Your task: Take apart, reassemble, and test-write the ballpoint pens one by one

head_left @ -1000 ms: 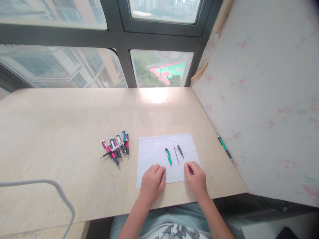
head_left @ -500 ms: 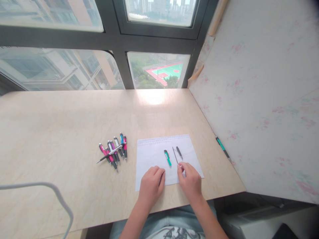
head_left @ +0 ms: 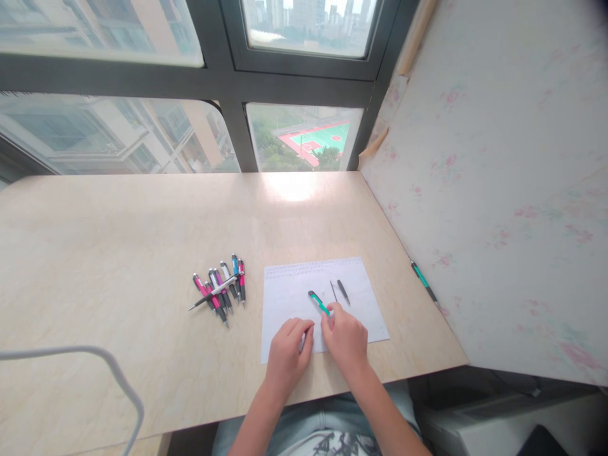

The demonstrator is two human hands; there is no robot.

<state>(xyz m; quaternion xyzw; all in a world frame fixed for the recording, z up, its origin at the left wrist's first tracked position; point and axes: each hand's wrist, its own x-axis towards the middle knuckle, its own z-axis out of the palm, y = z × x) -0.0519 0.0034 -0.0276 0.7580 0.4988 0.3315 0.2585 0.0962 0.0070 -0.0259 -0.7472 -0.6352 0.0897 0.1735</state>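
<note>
A white paper sheet (head_left: pixel 294 297) lies on the beige table (head_left: pixel 142 228) near its front edge. On the sheet are a green pen barrel (head_left: pixel 317 301), a thin dark refill (head_left: pixel 333 291) and a small dark pen tip piece (head_left: pixel 342 291). My right hand (head_left: pixel 346 337) has its fingers pinched on the near end of the green barrel, which now lies slanted. Beside it, my left hand (head_left: pixel 287 351) rests on the paper's front part with fingers curled and close together; nothing shows in them.
Several pens (head_left: pixel 221 289), pink, purple, blue and white, lie in a bunch left of the paper. Another green pen (head_left: pixel 424 284) lies at the table's right edge against the flowered wall panel (head_left: pixel 489 190). A white curved bar (head_left: pixel 95 364) sits front left. Windows are behind.
My right hand has moved left across the paper from beside the dark parts and taken hold of the green barrel, turning it slantwise. My left hand stayed put.
</note>
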